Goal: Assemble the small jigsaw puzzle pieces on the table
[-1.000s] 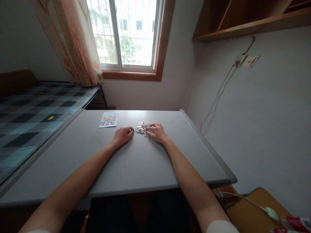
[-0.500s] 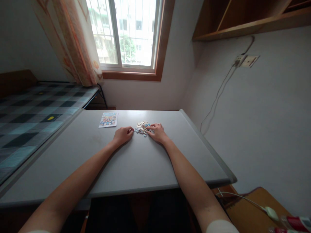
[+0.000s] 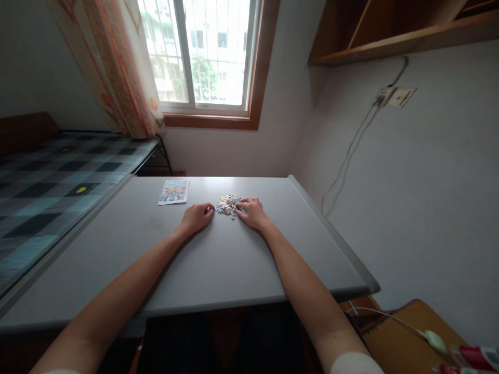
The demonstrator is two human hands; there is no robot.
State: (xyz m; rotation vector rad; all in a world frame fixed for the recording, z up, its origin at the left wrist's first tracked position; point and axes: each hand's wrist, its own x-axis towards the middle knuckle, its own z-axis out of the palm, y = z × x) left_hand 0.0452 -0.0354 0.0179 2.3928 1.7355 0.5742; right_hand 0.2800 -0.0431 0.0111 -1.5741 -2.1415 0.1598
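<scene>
Sweeping your right hand hard, fingers spread, could scatter jigsaw pieces past your left hand, fingers curled, any pinch unclear.

Right sleeve short, off-white, plain curved hem above the elbow, left sleeve also pale but only a sliver in view, slim bare left forearm and right forearm, plus black or very dark legwear, details lost in shadow.
</scene>
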